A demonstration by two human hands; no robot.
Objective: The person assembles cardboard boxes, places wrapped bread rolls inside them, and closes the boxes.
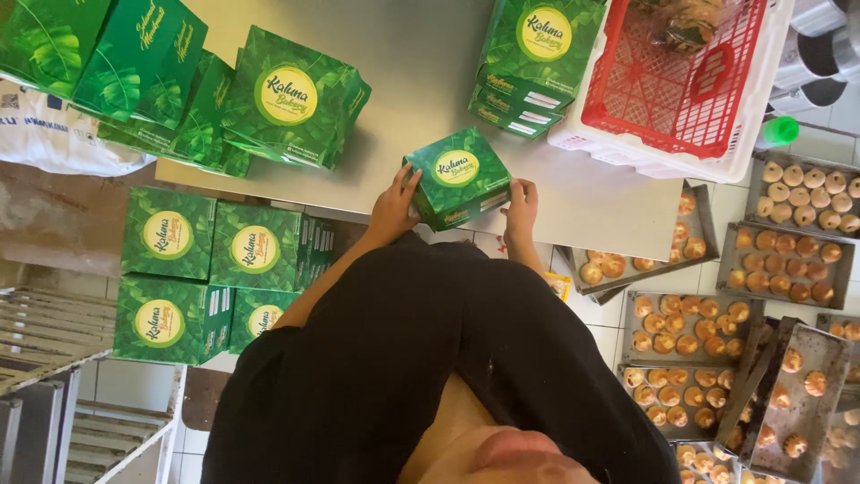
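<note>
Head cam looking straight down: both hands are on a small green box (459, 177) sitting at the near edge of the steel table (403, 81). The left hand (394, 204) grips its left side, the right hand (520, 208) its right side, fingers curled around the edges. Just past the right hand there's a stack of green boxes (528, 63) and a red crate (685, 76). Out beyond the left hand, more green boxes (291, 99). Below the right hand, trays of pastries (685, 336) on the floor.
</note>
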